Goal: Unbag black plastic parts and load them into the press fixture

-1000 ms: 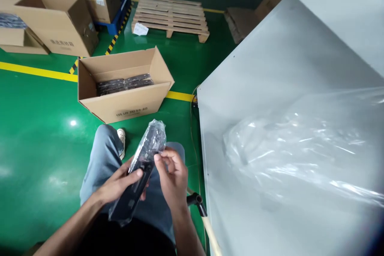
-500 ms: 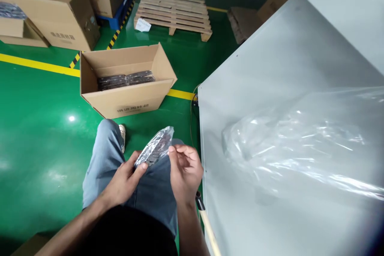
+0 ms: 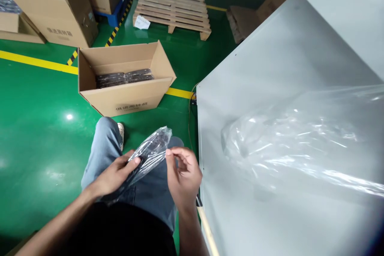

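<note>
A long dark part in a clear plastic bag lies slantwise above my lap. My left hand is closed round it, the thumb on top of the plastic. At the bag's right edge, near its far end, my right hand pinches the film between thumb and fingertips. The part's exact kind is hidden by glare on the plastic, and its near end runs down under my left hand towards my dark top.
An open carton with several dark wrapped parts stands ahead. To the right, a grey panel surface bears a large clear plastic sheet. A wooden handle leans beside it. Further cartons and a wooden pallet stand behind.
My left hand has slid down and left along the bag, and more of the bagged part shows. My right hand keeps its pinch and has shifted slightly left.
</note>
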{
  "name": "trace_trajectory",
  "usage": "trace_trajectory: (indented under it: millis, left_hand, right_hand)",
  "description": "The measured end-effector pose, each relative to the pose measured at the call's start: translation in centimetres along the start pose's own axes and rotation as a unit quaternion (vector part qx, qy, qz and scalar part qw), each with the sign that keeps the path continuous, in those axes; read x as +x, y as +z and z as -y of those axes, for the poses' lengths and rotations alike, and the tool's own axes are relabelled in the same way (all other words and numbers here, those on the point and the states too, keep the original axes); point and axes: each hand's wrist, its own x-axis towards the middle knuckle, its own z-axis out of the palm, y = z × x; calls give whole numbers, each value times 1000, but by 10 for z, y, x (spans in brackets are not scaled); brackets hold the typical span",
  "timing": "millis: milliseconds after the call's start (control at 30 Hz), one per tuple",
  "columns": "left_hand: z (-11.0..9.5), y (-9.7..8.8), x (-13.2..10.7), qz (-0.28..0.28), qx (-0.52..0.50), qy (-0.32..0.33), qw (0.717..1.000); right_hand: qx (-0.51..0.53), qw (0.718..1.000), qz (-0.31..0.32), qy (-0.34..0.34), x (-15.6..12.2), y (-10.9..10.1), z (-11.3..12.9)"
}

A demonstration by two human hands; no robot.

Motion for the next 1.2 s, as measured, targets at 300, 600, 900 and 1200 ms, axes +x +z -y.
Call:
trace_trajectory:
  millis: [300,600,900,1200]
  left_hand:
    - [3,-18,-6,94,-227,-277,929]
    - [-11,-14,-17,71,-161,-230,957]
    - [-33,-30,-31,64,36,-93,993]
    - [-41,-38,-23,83,25,-188,978]
  right_hand:
    - [-173,946,133,-240,30,-26,-3]
    - [-238,883,163,-371,29,-30,-5]
    - [-318,809,222,-441,38,-45,24]
    - [-360,808,252,-393,37,-41,34]
